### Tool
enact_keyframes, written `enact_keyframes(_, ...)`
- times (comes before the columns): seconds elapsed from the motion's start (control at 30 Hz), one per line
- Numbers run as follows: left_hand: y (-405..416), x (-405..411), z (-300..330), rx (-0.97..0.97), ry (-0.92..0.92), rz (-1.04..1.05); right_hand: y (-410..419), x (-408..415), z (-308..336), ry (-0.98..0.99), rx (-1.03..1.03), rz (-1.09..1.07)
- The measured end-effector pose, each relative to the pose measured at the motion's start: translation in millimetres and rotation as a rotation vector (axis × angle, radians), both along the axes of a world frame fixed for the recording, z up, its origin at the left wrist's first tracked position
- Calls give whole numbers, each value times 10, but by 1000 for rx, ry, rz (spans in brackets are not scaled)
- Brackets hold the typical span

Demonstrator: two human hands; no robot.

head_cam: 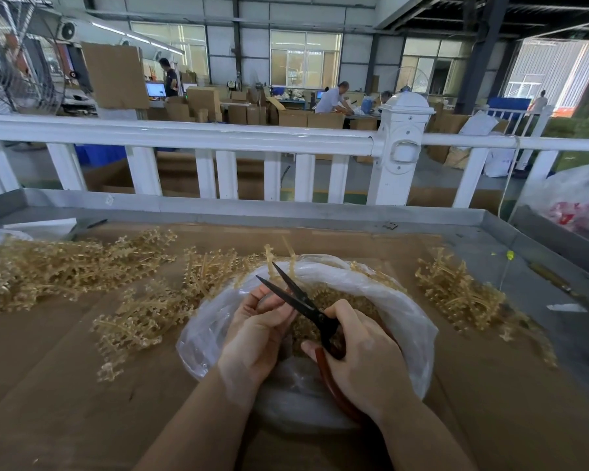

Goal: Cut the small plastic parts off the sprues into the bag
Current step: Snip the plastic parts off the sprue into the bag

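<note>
A clear plastic bag (402,321) lies open on the cardboard-covered table, with small amber parts (334,297) heaped inside. My right hand (361,355) grips the red handles of black scissors (303,304), whose blades stand apart over the bag. My left hand (255,328) is curled beside the blades, its fingers pinching something I cannot make out, perhaps a sprue piece. A thin amber sprue (271,263) sticks up just behind the blade tips.
Piles of amber sprues lie at the left (65,266), beside the bag (140,317) and at the right (463,290). A metal tray rim (252,212) and a white railing (218,137) bound the far side. A filled plastic sack (578,198) stands at the far right.
</note>
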State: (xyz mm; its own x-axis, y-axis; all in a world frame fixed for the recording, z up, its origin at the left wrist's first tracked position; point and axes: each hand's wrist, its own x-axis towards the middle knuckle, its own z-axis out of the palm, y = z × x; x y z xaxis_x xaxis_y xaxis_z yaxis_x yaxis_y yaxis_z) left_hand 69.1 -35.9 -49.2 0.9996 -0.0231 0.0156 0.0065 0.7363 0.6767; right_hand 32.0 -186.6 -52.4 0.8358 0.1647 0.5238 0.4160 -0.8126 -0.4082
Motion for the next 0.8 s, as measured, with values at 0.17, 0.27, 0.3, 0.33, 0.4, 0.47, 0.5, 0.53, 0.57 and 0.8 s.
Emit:
enact_keyframes(0.17,-18,-16,22,82,29,17,-2,3,-1,13,-20,-2)
enact_keyframes(0.27,-21,-24,43,82,59,39,-8,4,2,10,-39,-6)
enact_keyframes(0.3,-27,-26,49,83,60,47,-8,5,3,10,-48,-9)
enact_keyframes(0.33,-32,-28,56,83,61,56,-9,2,2,9,-55,-11)
enact_keyframes(0.4,-36,-26,65,80,58,62,-11,-1,3,8,-55,-13)
enact_keyframes(0.47,-34,-22,61,82,57,60,-8,-3,7,12,-49,-11)
enact_keyframes(0.5,-30,-21,57,83,61,59,-6,-2,9,13,-44,-10)
enact_keyframes(0.53,-27,-21,52,83,68,58,-6,-3,10,11,-39,-9)
enact_keyframes(0.57,-25,-20,46,81,75,56,-7,0,10,9,-33,-8)
enact_keyframes(0.8,-28,-14,23,58,64,18,-12,9,10,-11,-37,-12)
